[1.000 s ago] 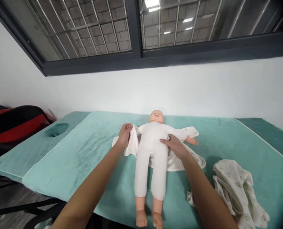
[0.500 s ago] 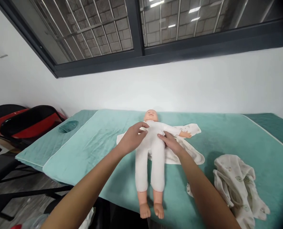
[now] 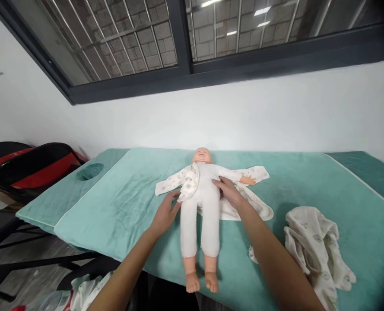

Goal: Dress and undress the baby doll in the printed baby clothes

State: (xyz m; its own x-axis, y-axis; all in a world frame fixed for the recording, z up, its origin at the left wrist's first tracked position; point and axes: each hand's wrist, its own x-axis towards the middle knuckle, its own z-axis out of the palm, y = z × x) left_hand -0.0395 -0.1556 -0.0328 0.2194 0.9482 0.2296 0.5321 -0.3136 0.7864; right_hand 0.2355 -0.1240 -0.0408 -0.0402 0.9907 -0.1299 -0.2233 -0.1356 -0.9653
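Note:
A baby doll (image 3: pixel 207 183) with a white cloth body lies face up, its feet toward me. Its left-side arm is inside the sleeve of a patterned baby shirt (image 3: pixel 189 183), whose front flap covers part of the chest. The rest of the shirt spreads beneath the doll, with the other sleeve flat behind its bare-handed arm. My left hand (image 3: pixel 166 214) is at the flap's lower corner, thumb and fingers apart. Against the doll's right-hand side rests my right hand (image 3: pixel 230 192), fingers extended and thumb on the torso; some fingertips are hidden.
The doll lies on a green padded massage table (image 3: pixel 120 198) with a face hole on the left. A crumpled patterned garment (image 3: pixel 318 250) sits at the right. Black-and-red chairs (image 3: pixel 39 166) stand left. A white wall and window lie behind. More cloth is at lower left.
My left hand has moved from the chest down and left to the shirt's lower corner. The patterned flap now shows over the chest. My right hand stays at the doll's side.

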